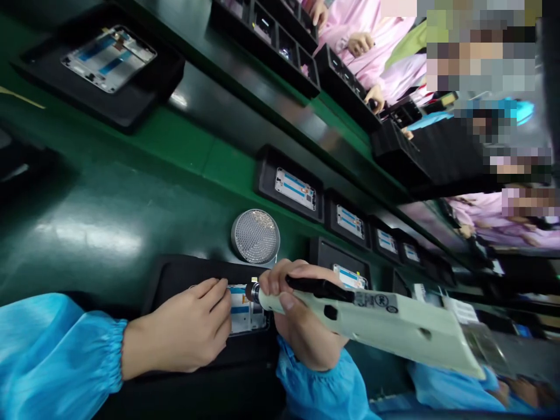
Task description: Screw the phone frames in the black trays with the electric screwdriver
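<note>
My right hand (301, 318) is wrapped around a pale green electric screwdriver (394, 326) with a black lever. The tool lies nearly level, and its tip end points left, over a phone frame (247, 318) with blue strips. Whether the tip touches the frame cannot be made out. My left hand (188, 324) has its fingers bent together on the left part of that frame, which they partly hide. The frame lies in a black foam tray (175, 274). Just beyond the tray stands a round dish with a perforated top (256, 236).
Along the green bench (175, 169) sit more black trays with phone frames, one at upper left (109, 58) and a row at right (295, 189). Black compartment boxes (280, 44) stand across the line. Co-workers in pink sleeves (345, 29) work opposite; blue sleeves (450, 385) show at right.
</note>
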The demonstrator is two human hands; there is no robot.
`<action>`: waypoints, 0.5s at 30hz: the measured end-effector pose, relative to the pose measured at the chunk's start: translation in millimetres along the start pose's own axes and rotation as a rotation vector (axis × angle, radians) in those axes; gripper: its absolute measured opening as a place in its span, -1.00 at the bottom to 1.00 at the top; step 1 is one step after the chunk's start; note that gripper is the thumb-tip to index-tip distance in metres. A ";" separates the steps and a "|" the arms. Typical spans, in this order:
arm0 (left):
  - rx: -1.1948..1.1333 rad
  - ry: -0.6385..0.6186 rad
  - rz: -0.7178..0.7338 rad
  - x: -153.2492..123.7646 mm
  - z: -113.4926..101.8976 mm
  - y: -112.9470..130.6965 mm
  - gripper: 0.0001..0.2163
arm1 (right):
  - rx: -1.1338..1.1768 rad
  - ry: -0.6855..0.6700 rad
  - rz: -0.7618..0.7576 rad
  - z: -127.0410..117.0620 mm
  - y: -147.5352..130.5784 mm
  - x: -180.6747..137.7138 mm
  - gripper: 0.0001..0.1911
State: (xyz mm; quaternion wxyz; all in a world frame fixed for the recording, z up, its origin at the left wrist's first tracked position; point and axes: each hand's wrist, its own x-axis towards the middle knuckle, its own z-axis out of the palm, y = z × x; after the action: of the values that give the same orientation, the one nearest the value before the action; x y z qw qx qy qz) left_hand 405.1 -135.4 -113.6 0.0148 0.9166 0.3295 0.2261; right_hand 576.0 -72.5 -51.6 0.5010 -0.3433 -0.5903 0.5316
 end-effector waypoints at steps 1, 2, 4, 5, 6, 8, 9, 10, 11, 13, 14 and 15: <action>0.003 -0.001 0.003 0.0 -0.2 0.6 -0.71 | 0.002 -0.010 -0.002 1.7 0.3 0.6 -0.73; 0.004 -0.003 0.006 0.3 -0.3 1.1 -0.71 | 0.004 -0.016 -0.004 3.0 0.5 1.1 -0.73; 0.003 -0.004 0.009 1.3 -0.5 1.6 -0.71 | 0.003 -0.012 0.003 4.4 0.7 1.8 -0.73; 0.001 -0.004 0.010 1.9 -0.6 1.7 -0.71 | 0.002 -0.006 0.009 4.5 0.9 1.8 -0.74; -0.001 -0.003 0.010 2.5 -0.7 1.6 -0.71 | -0.001 0.002 0.014 4.4 1.1 1.6 -0.75; -0.005 0.004 0.008 3.2 -1.0 1.5 -0.72 | -0.015 0.011 0.024 3.6 1.7 1.0 -0.76; -0.008 0.008 0.008 3.3 -1.2 1.6 -0.72 | -0.021 0.013 0.024 3.2 2.0 0.8 -0.75; -0.011 0.010 0.008 3.3 -1.4 1.8 -0.73 | -0.026 0.013 0.022 2.9 2.3 0.8 -0.75; -0.012 0.011 0.007 3.2 -1.5 2.0 -0.73 | -0.028 0.011 0.020 2.7 2.5 0.8 -0.74; -0.012 0.007 0.010 3.1 -1.6 2.4 -0.73 | -0.023 0.002 0.010 2.7 2.7 1.2 -0.74; -0.012 0.006 0.011 3.2 -1.5 2.6 -0.73 | -0.021 0.000 0.005 2.9 2.7 1.5 -0.74; -0.012 0.007 0.011 3.5 -1.5 2.6 -0.73 | -0.023 -0.002 0.002 3.3 2.7 1.6 -0.74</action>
State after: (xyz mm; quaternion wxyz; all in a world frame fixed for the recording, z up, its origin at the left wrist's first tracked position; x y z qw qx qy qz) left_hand 408.4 -135.5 -110.4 0.0179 0.9174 0.3232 0.2316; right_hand 572.1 -71.3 -53.6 0.4960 -0.3491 -0.5967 0.5255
